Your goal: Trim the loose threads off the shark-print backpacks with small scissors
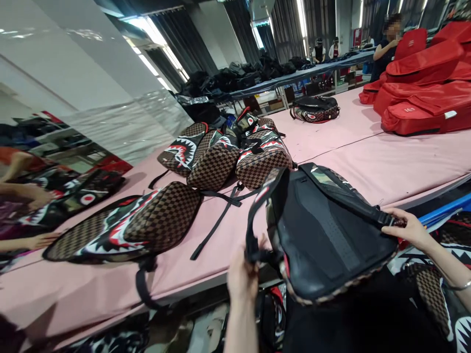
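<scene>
A backpack (327, 230) is held up at the table's front edge, its black padded back facing me and its shoulder straps on top. My left hand (243, 272), a little blurred, is closed round the lower end of the left strap. At the other side my right hand (406, 228) pinches the strap by its buckle near the bag's right corner. Camouflage and checkered fabric show along the bag's edges. Left of it a checkered shark-mouth backpack (162, 218) lies on the pink table (217, 245), with a loose strap hanging over the edge.
More checkered shark-face backpacks (217, 159) are heaped mid-table, and one bag (316, 109) lies farther back. Red backpacks (423, 105) pile up at the right. A co-worker's hand (42, 240) touches the left bag. Further bags (430, 289) sit below the table edge at right.
</scene>
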A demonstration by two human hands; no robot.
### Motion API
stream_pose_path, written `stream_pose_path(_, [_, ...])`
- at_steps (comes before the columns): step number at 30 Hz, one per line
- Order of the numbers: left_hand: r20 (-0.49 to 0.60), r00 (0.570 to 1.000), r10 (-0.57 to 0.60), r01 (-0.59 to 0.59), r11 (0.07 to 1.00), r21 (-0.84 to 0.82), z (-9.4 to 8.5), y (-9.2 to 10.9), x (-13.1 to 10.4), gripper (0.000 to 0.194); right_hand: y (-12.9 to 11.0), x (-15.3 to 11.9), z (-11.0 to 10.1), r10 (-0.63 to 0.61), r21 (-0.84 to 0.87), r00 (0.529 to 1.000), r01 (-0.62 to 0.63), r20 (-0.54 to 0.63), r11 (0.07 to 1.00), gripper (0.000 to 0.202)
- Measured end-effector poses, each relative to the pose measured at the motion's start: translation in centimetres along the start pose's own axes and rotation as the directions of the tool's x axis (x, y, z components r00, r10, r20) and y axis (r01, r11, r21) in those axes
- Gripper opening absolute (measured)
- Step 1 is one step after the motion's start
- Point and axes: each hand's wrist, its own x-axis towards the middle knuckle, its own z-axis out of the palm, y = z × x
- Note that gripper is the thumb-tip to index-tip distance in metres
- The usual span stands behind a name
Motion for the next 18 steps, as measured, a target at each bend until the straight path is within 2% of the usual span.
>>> stream_pose_path(2, [-0.044, 0.981, 0.188, -0.188, 0.982, 0.000, 0.0, 5.1, 0.3, 0.051, -1.3, -1.2, 3.7, -0.018, 0.056, 0.993, 0.012, 0.120, 0.998, 0.046])
stream_pose_path(3, [-0.140, 0.927, 0.349, -0.336, 0.936, 0.106, 0.2, 7.1, 0.0, 0.051, -1.7, -1.9, 5.7, -0.022, 0.095, 0.985, 0.006, 0.173, 0.995, 0.044])
stream_pose_path(4, [-0.249, 0.800, 0.546, -0.471, 0.828, 0.303, 0.4, 8.6, -0.6, 0.049, -2.0, -2.6, 7.8, -0.015, 0.119, 0.976, -0.012, 0.218, 0.993, 0.042])
stream_pose_path(5, [-0.267, 0.634, 0.726, -0.548, 0.665, 0.507, 0.7, 9.4, -1.4, 0.048, -2.2, -3.4, 9.7, -0.002, 0.131, 0.971, -0.030, 0.239, 0.991, 0.040])
stream_pose_path(6, [-0.193, 0.533, 0.824, -0.546, 0.509, 0.665, 1.2, 9.5, -2.5, 0.046, -2.3, -4.1, 11.4, 0.004, 0.143, 0.966, -0.043, 0.259, 0.989, 0.038])
stream_pose_path(7, [-0.094, 0.501, 0.860, -0.550, 0.400, 0.733, 1.8, 9.0, -3.8, 0.040, -2.3, -4.8, 12.8, 0.011, 0.150, 0.963, -0.054, 0.271, 0.987, 0.036])
stream_pose_path(8, [-0.031, 0.541, 0.840, -0.588, 0.404, 0.700, 2.4, 8.0, -5.0, 0.029, -2.3, -5.3, 13.9, 0.016, 0.154, 0.961, -0.060, 0.277, 0.986, 0.035])
stream_pose_path(9, [0.092, 0.683, 0.725, -0.607, 0.493, 0.623, 3.1, 6.6, -6.2, 0.020, -2.3, -5.7, 14.6, 0.020, 0.153, 0.959, -0.066, 0.284, 0.986, 0.034])
stream_pose_path(10, [0.239, 0.789, 0.565, -0.590, 0.592, 0.549, 3.9, 4.9, -7.2, 0.018, -2.2, -6.0, 15.0, 0.027, 0.145, 0.957, -0.071, 0.287, 0.987, 0.034])
stream_pose_path(11, [0.329, 0.840, 0.431, -0.542, 0.683, 0.490, 4.6, 3.3, -8.0, 0.018, -2.2, -6.1, 15.1, 0.033, 0.130, 0.957, -0.073, 0.288, 0.989, 0.034])
stream_pose_path(12, [0.369, 0.867, 0.336, -0.482, 0.753, 0.448, 5.3, 1.7, -8.6, 0.020, -2.2, -6.1, 15.0, 0.035, 0.110, 0.956, -0.070, 0.290, 0.991, 0.034])
stream_pose_path(14, [0.387, 0.894, 0.228, -0.377, 0.848, 0.372, 6.4, -0.6, -9.0, 0.024, -2.3, -6.0, 14.5, 0.019, 0.065, 0.950, -0.041, 0.311, 0.997, 0.034])
stream_pose_path(16, [0.387, 0.904, 0.180, -0.315, 0.894, 0.319, 7.2, -1.7, -8.8, 0.025, -2.4, -5.9, 13.8, -0.029, 0.025, 0.939, 0.022, 0.342, 0.999, 0.033])
stream_pose_path(18, [0.413, 0.897, 0.155, -0.301, 0.900, 0.315, 7.6, -1.9, -8.4, 0.024, -2.4, -5.8, 13.2, -0.079, -0.028, 0.925, 0.096, 0.370, 0.995, 0.031])
